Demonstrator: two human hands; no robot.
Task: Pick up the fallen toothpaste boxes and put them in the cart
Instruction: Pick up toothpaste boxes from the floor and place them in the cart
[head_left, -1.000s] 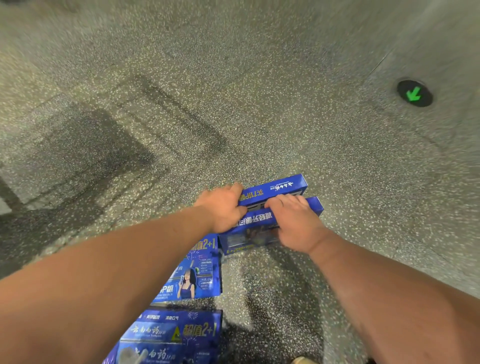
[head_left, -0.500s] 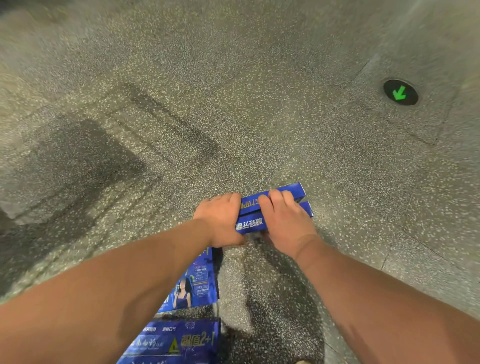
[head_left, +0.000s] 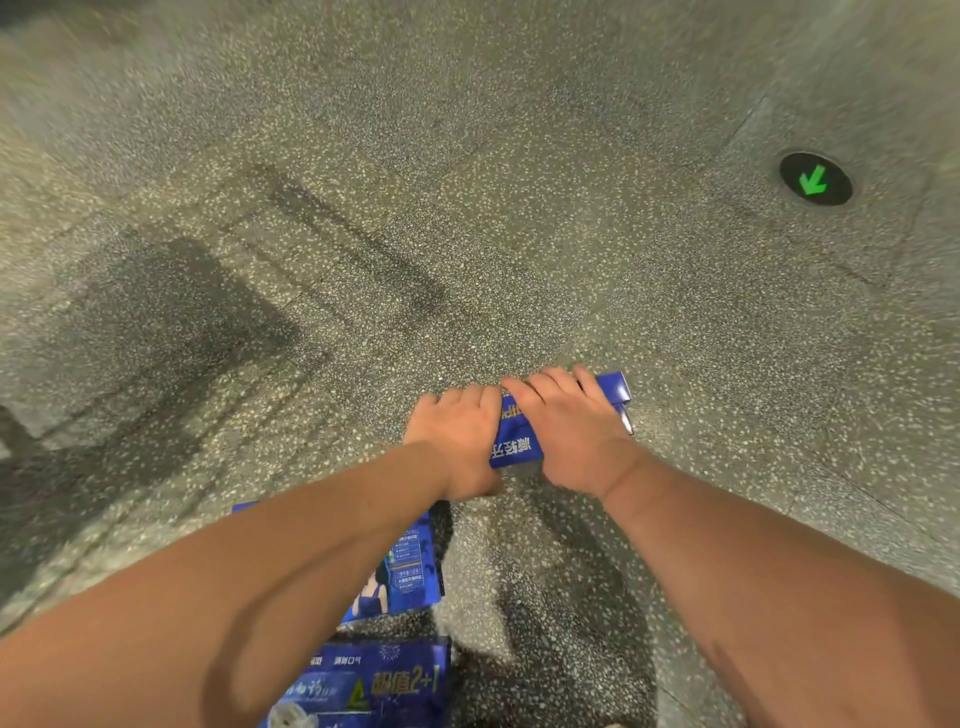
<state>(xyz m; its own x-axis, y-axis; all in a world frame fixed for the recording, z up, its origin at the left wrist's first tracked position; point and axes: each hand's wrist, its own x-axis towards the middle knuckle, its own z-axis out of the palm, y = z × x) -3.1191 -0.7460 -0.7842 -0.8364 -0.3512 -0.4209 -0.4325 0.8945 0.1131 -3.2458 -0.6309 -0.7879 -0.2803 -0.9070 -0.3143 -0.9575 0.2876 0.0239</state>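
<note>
Two blue toothpaste boxes (head_left: 515, 441) lie stacked together on the speckled floor, gripped from both sides. My left hand (head_left: 457, 441) curls over their left end and my right hand (head_left: 566, 436) curls over the top and right part; only a strip with white lettering and the far right end (head_left: 615, 389) show. Nearer me, another blue box (head_left: 410, 571) with a printed figure lies flat, partly under my left forearm. A further blue box (head_left: 384, 686) marked "2+1" lies at the bottom edge. No cart is in view.
A round black floor marker (head_left: 815, 179) with a green arrow sits at the right. Dark shadow patches (head_left: 171, 322) cross the terrazzo floor at the left.
My two hands have drawn closer together over the stacked boxes, covering more of them. The view has shifted, so the boxes near me sit lower in the frame.
</note>
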